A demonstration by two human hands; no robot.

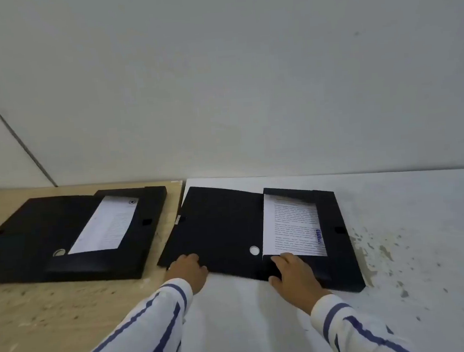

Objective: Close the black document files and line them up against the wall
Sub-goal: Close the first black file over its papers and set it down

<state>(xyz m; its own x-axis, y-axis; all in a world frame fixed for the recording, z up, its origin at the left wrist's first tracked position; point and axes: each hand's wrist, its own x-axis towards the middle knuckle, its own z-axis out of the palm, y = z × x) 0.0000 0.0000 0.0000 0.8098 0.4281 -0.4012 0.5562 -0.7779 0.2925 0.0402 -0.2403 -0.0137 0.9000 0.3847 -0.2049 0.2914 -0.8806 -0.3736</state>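
With the left hand (190, 272) gripping the open file (257, 229)'s near cover edge and the right hand (294, 276) pressed flat, unclenched, on its tray, a quick fold could buckle the loose sheet (293, 226).

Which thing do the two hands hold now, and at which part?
Both touch the right file: left hand on the open cover's near edge, right hand on the tray's near edge. A closed grip cannot be told.

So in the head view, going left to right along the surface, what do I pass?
Left open black file with its printed sheet → left hand on the right file's opened cover → right hand at the tray's near edge, below its printed page → speckled bare white tabletop.
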